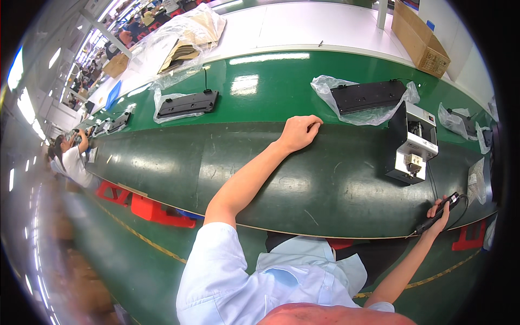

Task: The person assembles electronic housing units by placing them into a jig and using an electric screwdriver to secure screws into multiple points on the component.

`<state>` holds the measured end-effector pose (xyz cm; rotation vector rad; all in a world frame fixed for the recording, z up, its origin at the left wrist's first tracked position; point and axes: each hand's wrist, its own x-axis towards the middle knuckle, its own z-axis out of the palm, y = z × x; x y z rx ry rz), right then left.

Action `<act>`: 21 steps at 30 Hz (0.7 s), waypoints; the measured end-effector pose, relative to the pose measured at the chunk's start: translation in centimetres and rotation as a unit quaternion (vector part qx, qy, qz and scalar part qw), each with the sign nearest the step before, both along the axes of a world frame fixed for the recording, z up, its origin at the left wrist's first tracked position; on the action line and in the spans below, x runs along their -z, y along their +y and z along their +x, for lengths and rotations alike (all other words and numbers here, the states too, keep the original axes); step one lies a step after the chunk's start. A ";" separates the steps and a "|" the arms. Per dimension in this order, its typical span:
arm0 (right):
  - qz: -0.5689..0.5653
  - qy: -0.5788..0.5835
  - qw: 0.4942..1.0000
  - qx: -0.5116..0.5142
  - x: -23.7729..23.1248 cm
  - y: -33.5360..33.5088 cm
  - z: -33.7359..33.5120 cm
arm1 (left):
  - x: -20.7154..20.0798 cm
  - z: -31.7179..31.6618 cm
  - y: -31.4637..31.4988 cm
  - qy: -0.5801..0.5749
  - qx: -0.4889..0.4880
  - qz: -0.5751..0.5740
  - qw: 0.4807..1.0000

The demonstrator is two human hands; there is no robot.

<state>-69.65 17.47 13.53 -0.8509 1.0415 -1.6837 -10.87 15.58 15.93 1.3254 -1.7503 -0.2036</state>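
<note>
My left hand [299, 133] rests on the dark green work surface [244, 168], its fingers curled into a loose fist with nothing showing in it. At the lower right, my right hand [441, 215] is wrapped around a slim black electric screwdriver [436, 216] with a cable; its thin tip points down and left, near the front edge. Beyond my right hand stands a black and silver screw feeder [415, 142]. Past my left hand, a flat black panel [368, 95] lies on clear plastic wrap. Another black panel [188, 104] sits on plastic farther left.
More wrapped black parts lie at the right edge, beside a clear bag [476, 181]. On the white shelf [292, 24] are a cardboard box [420, 40] and brown sheets [181, 54] under plastic. Red stools [157, 211] stand below the front edge. A person [75, 162] works far left.
</note>
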 end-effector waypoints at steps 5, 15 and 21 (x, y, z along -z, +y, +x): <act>0.001 -0.002 1.000 0.009 -0.6 0.3 0.6 | -0.1 0.0 0.2 0.004 -0.002 0.001 1.000; 0.002 0.004 1.000 -0.002 -1.3 0.9 1.0 | -0.7 4.1 -0.7 -0.043 -0.211 0.011 0.977; -0.001 0.003 1.000 0.013 -2.7 1.5 2.1 | -1.3 13.8 0.0 -0.188 -0.471 0.155 0.848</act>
